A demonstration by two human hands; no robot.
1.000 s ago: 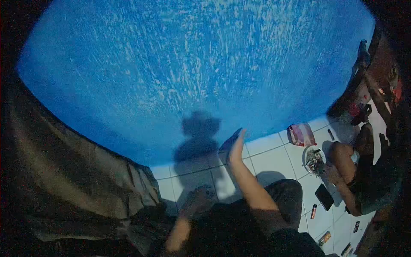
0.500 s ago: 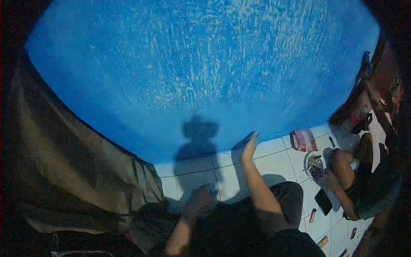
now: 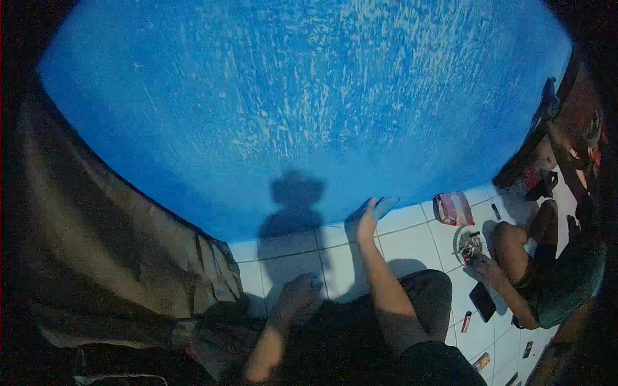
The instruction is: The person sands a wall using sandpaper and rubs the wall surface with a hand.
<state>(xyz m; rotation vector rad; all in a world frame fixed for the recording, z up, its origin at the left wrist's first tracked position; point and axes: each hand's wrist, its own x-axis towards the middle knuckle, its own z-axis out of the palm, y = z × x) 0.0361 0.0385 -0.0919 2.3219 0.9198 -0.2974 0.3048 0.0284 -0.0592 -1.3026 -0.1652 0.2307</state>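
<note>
My left hand (image 3: 300, 294) is low over my dark-clothed lap, in shadow. Its fingers are curled around something small, and a pale bluish bit (image 3: 315, 282) shows at the fingertips. My right hand (image 3: 367, 224) is raised in front of the right knee, near the foot of the blue wall (image 3: 193, 141). It is seen edge-on. Beside its fingers shows a flat blue-grey shape (image 3: 386, 206), too unclear to name, which the hand appears to grip. My shadow falls on the wall and white floor tiles (image 3: 290, 264).
At right, another person's hand (image 3: 489, 270) reaches to a round dish (image 3: 457, 244) of small items. Nearby lie a pink-and-white packet (image 3: 454, 209), a black flat device (image 3: 482, 302) and a small red-and-black item (image 3: 467, 321). Brown draped fabric (image 3: 148, 238) hangs at left.
My left hand has risen slightly. At the right hand, the blue-grey shape shows more clearly. The view has shifted a little, and the other person's hand remains by the dish.
</note>
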